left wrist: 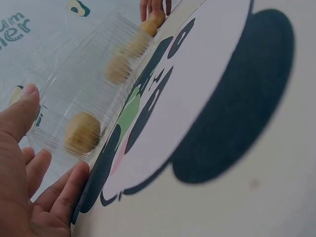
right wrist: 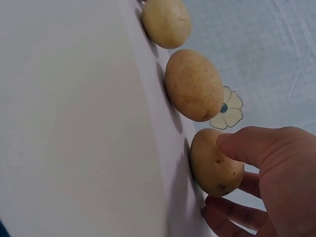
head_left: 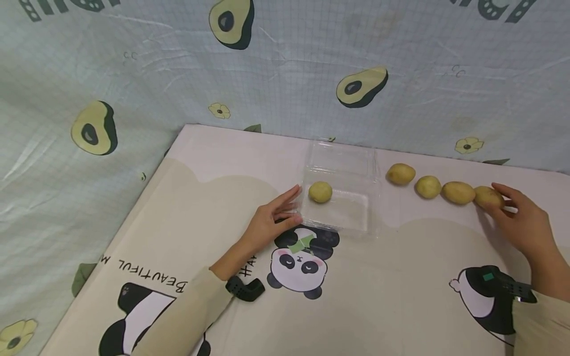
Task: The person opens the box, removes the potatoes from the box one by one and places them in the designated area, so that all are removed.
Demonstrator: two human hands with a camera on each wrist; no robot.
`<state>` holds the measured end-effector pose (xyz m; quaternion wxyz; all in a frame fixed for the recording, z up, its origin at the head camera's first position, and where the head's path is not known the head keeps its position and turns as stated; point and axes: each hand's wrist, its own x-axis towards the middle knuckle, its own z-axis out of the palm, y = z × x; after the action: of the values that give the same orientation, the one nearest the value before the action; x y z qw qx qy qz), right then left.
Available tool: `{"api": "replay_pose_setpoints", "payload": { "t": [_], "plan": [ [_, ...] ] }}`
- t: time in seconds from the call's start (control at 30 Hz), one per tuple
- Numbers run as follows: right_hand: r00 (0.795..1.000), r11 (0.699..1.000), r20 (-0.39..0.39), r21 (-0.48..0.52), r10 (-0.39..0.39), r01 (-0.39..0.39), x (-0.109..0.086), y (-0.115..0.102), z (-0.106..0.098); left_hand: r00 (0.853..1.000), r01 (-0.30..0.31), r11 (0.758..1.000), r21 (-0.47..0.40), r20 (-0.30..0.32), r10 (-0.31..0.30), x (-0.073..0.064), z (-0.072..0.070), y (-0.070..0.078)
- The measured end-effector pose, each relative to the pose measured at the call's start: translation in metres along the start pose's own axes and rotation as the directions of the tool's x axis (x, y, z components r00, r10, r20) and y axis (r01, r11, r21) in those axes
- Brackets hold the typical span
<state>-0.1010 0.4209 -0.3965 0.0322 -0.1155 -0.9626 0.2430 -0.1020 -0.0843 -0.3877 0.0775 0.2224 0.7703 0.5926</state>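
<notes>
My left hand point(head_left: 265, 225) rests at the left side of a clear plastic container point(head_left: 352, 206), its fingers loosely spread along the wall. The container's lid is raised at the back, and one potato point(head_left: 320, 192) lies inside on the left. Far to the right, my right hand point(head_left: 527, 225) pinches the end potato point(head_left: 486, 197) of a row. In the right wrist view the thumb presses on this potato point(right wrist: 212, 165), with fingers partly hidden behind it.
Three more potatoes stretch left from the held one: one beside it point(head_left: 458, 193), a rounder one point(head_left: 428, 187), and one farther back point(head_left: 401, 174). A cloth point(head_left: 285, 84) with avocado prints hangs behind the table. Panda prints point(head_left: 298, 272) mark the tabletop point(head_left: 383, 301).
</notes>
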Motion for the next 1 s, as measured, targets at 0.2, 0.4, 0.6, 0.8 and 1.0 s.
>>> {"api": "replay_pose_setpoints", "payload": {
  "t": [0.2, 0.4, 0.6, 0.8, 1.0],
  "plan": [
    [1.000, 1.000, -0.007, 0.007, -0.007, 0.007, -0.003, -0.001, 0.000, 1.000, 0.001, 1.000, 0.000, 0.004, -0.001, 0.000, 0.001, 0.000],
    [1.000, 1.000, -0.002, 0.017, 0.023, -0.023, -0.004, -0.008, -0.004, 1.000, 0.001, 1.000, -0.002, 0.001, -0.001, 0.000, 0.000, 0.000],
    [1.000, 0.999, -0.016, 0.033, -0.005, 0.006, -0.006, -0.013, -0.008, 1.000, 0.003, 1.000, 0.007, 0.002, -0.003, 0.000, -0.001, 0.001],
    [0.996, 0.998, -0.074, 0.026, -0.048, 0.050, -0.007, -0.018, -0.010, 1.000, 0.010, 1.000, 0.006, 0.000, -0.010, 0.000, -0.001, 0.000],
    [0.993, 0.999, -0.113, 0.024, -0.019, 0.022, -0.008, -0.029, -0.014, 1.000, 0.010, 1.000, 0.003, 0.000, -0.010, 0.000, -0.001, 0.000]
  ]
}}
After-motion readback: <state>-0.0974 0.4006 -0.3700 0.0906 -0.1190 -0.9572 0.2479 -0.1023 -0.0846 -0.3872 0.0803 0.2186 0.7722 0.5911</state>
